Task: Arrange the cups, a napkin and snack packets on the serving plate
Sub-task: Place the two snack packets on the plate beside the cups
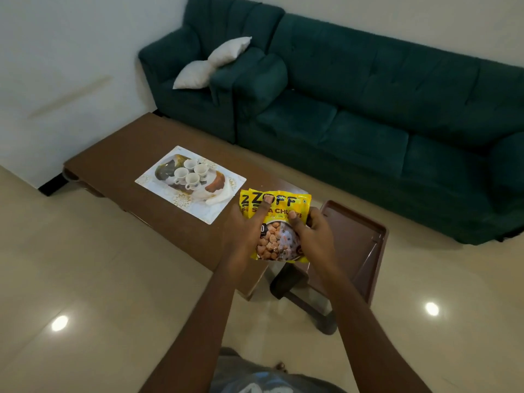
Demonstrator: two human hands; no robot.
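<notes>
Brown worktop [119, 165] carries the serving plate [147, 181] with four cups [188, 173] and a napkin [219, 195], while beside it the left grip [243, 231] and right grip [314, 234] squeeze two yellow snack packets [276, 228] between them, the back one mostly hidden, thumbs covering some letters.

You hold two yellow snack packets [283, 202], one overlapping the other, upright between your left hand [243, 231] and right hand [314, 231], near the serving plate [175, 200]. On that white, patterned, rectangular plate, four white cups [190, 173] cluster upright, and a white napkin [220, 195] lies at one corner.
</notes>
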